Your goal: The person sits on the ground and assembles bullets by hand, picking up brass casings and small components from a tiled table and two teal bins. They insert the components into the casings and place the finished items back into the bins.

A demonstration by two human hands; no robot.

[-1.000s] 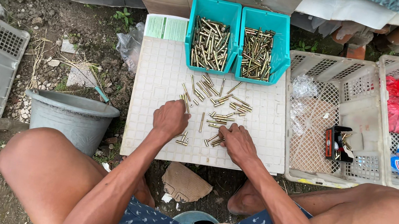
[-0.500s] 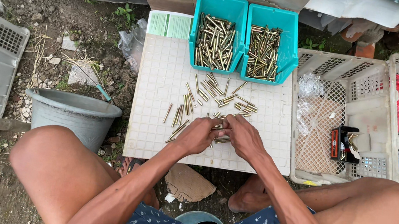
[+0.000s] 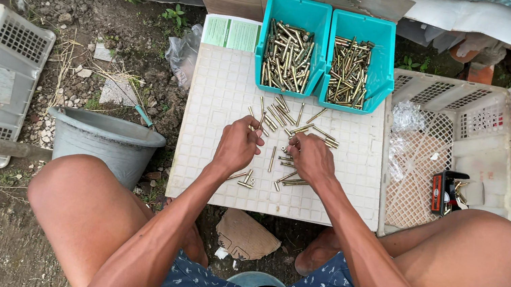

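Both hands work side by side over loose brass pins (image 3: pixel 285 128) scattered on the white desk (image 3: pixel 223 90). The left hand (image 3: pixel 238 144) pinches one upright, the right hand (image 3: pixel 311 159) curls over others; two teal bins (image 3: pixel 330 19) sit just beyond, within reach

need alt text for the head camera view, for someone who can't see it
A seated person's left hand and right hand pick at brass-coloured metal pins scattered on a white perforated board. Two teal bins of similar pins stand at its far edge, with a grey bucket on the left.
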